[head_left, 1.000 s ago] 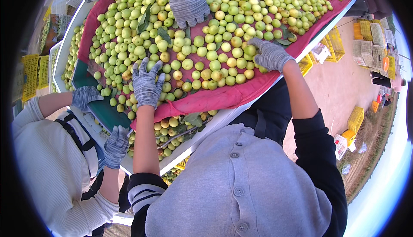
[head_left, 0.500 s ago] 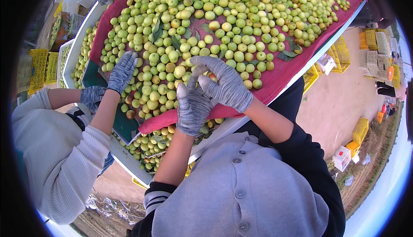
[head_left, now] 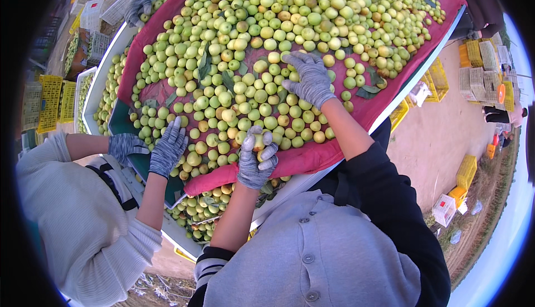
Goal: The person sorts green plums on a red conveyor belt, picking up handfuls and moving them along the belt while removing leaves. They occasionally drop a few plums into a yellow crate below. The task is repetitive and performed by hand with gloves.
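A thick layer of small round green-yellow fruit [head_left: 267, 92], jujube-like, some with brown blush, covers a red cloth [head_left: 362, 109] on a sloping sorting table. My left hand [head_left: 257, 165], in a grey knit glove, is near the cloth's padded front roll [head_left: 304, 159]. Its fingers curl upward around a small round fruit [head_left: 258, 146], partly hidden by them. Farther off and to the right, my gloved right hand [head_left: 312, 81] lies over the fruit with fingers stretched forward and apart. Whether a fruit sits under its palm is hidden.
At left, a co-worker's gloved hands [head_left: 169, 148] touch the fruit beside a green board [head_left: 122, 118]. Another gloved hand [head_left: 137, 7] is at the far left rim. More fruit [head_left: 209, 204] lies in a lower trough. Yellow crates [head_left: 439, 75] stand on the ground at right.
My hands, close together before, have parted. The right reached forward over the fruit and spread its fingers; the left stayed near the roll, curled around a fruit. The co-worker's hand shifted nearer.
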{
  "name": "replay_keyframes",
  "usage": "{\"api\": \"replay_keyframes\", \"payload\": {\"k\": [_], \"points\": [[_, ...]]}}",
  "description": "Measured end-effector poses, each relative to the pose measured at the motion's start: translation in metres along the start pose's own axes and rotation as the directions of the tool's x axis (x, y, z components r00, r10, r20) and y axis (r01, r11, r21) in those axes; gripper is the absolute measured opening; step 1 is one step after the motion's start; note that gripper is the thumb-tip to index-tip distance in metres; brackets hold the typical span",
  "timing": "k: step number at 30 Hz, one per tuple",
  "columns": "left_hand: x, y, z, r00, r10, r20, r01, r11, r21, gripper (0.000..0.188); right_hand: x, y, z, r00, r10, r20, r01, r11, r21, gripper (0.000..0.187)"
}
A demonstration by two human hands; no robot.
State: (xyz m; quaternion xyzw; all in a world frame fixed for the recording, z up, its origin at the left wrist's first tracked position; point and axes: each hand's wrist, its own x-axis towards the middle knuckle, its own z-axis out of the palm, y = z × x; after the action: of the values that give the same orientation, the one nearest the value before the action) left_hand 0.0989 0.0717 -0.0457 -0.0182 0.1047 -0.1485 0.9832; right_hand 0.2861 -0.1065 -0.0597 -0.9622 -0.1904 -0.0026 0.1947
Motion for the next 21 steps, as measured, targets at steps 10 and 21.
{"api": "replay_keyframes", "payload": {"k": [10,21], "points": [[0.000,0.004,-0.002,0.988,-0.141,0.068,0.140,0.990,0.029,0.032,0.152,-0.003,-0.032,0.995,0.083,-0.049,-0.080,0.995,0.058,0.028],[0.005,0.002,-0.005,0.998,-0.039,0.056,0.047,0.988,-0.144,0.062,0.167,-0.017,-0.041,0.951,0.096,0.293,-0.083,0.995,-0.057,0.035]]}}
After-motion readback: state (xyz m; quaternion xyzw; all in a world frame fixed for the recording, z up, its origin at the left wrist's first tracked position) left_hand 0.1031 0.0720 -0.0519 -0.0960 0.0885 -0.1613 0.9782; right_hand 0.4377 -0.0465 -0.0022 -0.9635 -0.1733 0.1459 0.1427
